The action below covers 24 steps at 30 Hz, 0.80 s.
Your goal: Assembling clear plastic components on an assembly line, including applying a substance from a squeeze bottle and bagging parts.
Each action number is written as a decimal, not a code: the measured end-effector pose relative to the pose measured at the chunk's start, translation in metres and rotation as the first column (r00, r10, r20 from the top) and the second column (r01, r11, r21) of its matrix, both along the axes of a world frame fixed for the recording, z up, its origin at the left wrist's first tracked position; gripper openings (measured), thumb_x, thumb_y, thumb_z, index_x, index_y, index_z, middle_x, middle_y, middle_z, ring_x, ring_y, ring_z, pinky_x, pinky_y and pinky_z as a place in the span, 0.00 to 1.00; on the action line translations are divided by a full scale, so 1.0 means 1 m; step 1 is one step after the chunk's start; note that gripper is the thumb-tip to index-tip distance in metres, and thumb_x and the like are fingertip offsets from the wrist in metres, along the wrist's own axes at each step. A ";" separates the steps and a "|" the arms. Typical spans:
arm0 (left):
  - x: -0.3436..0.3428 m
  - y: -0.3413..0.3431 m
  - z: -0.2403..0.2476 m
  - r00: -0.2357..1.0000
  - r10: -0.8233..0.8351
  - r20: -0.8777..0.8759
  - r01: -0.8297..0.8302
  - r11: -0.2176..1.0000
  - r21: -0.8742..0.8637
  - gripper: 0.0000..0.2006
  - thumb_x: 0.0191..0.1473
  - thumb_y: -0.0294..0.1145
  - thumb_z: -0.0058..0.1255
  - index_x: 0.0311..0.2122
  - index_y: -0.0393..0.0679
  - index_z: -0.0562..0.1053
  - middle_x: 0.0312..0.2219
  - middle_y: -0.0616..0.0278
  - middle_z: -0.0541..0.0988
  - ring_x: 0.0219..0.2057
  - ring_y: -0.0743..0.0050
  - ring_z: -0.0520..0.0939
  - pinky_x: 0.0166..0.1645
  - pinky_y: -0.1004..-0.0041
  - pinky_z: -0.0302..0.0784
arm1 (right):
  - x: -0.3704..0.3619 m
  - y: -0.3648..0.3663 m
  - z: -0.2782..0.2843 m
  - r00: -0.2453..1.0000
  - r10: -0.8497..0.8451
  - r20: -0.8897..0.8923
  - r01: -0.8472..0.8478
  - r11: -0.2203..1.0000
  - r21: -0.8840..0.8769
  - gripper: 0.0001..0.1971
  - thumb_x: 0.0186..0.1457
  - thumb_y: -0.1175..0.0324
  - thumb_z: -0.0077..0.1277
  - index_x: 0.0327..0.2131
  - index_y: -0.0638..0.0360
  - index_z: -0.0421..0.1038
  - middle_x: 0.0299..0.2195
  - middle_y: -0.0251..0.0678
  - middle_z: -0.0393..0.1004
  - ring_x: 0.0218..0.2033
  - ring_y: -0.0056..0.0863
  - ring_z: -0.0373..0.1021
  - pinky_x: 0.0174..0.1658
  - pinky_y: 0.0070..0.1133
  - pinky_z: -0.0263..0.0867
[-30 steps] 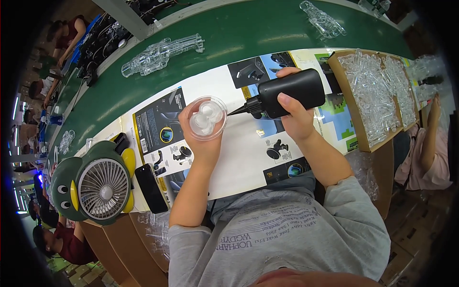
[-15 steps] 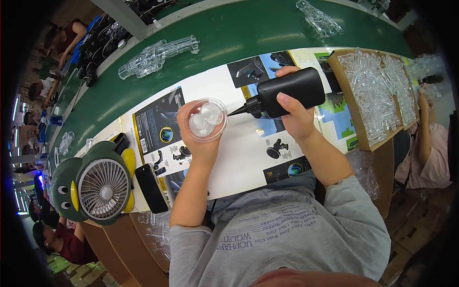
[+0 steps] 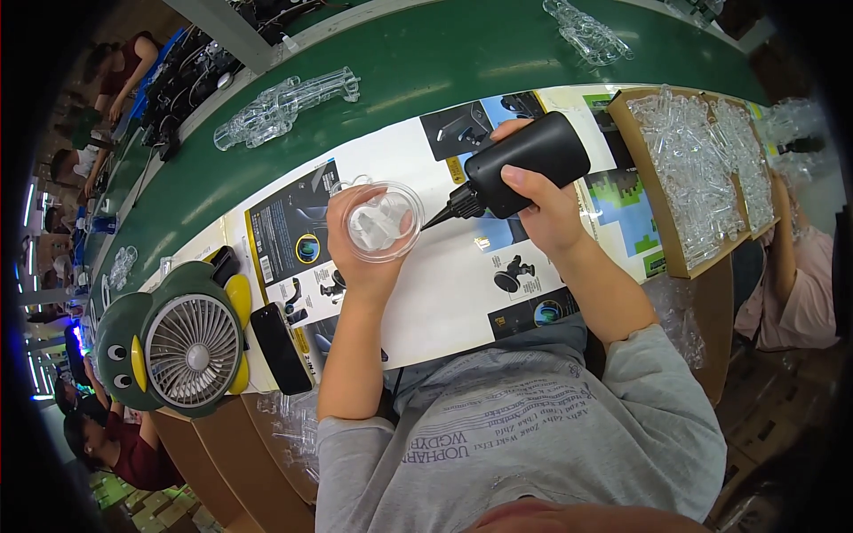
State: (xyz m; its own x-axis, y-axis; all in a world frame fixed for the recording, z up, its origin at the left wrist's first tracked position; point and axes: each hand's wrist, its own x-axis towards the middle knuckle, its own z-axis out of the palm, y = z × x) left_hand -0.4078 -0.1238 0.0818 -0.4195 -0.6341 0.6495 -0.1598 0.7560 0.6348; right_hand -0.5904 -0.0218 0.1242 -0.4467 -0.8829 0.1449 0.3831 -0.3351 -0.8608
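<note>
Above the printed cardboard sheet, the left hand holds a clear round-rimmed plastic part, its fingers closed around the back and side. Over the same sheet, to the right of that part, the right hand grips a black squeeze bottle, fingers wrapped about its body. The bottle's tapered nozzle points left, its tip at the part's rim; actual contact cannot be confirmed.

Progress: part and bottle are both in hand and brought together, so work on this piece is judged to be under way. No discharge is visible at the tip, so completion cannot be certified. Beyond the sheet's far edge, two clear gun-shaped plastic bodies lie apart on the green tabletop, one left and one right; whether they are finished cannot be determined. At the sheet's right end, a cardboard box is heaped with loose clear plastic pieces, none in hand. At its left end are a penguin-shaped fan and a black phone.
</note>
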 end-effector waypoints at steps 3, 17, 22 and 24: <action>0.000 -0.001 -0.006 1.000 0.014 -0.009 -0.013 1.000 0.003 0.32 0.29 0.25 0.68 0.41 0.43 0.62 0.37 0.60 0.70 0.40 0.69 0.72 0.49 0.71 0.67 | 0.002 0.000 0.001 0.999 0.026 0.027 -0.026 0.999 0.025 0.19 0.40 0.73 0.49 0.41 0.62 0.63 0.33 0.37 0.66 0.33 0.22 0.68 0.37 0.19 0.67; -0.005 -0.003 -0.001 0.997 0.010 -0.071 -0.013 0.999 -0.046 0.35 0.28 0.21 0.66 0.44 0.42 0.59 0.41 0.56 0.67 0.43 0.66 0.70 0.50 0.69 0.66 | 0.000 0.000 0.000 0.999 -0.017 0.038 0.017 1.000 0.004 0.19 0.40 0.74 0.49 0.41 0.62 0.62 0.36 0.38 0.65 0.35 0.23 0.68 0.38 0.19 0.68; -0.004 -0.003 -0.003 0.998 -0.011 -0.059 0.009 0.999 -0.037 0.34 0.31 0.24 0.64 0.47 0.39 0.61 0.41 0.55 0.67 0.41 0.62 0.72 0.46 0.68 0.67 | 0.001 0.000 0.001 1.000 -0.017 0.026 0.017 1.000 -0.018 0.19 0.41 0.74 0.49 0.41 0.62 0.62 0.36 0.38 0.65 0.35 0.23 0.68 0.37 0.19 0.68; -0.003 -0.001 -0.003 0.999 -0.010 -0.043 0.009 1.000 -0.013 0.35 0.30 0.23 0.64 0.48 0.39 0.61 0.41 0.55 0.66 0.41 0.63 0.72 0.46 0.68 0.67 | 0.001 0.000 0.001 1.000 -0.012 0.024 0.012 1.000 -0.014 0.19 0.41 0.74 0.50 0.41 0.62 0.62 0.36 0.38 0.65 0.35 0.23 0.68 0.37 0.19 0.68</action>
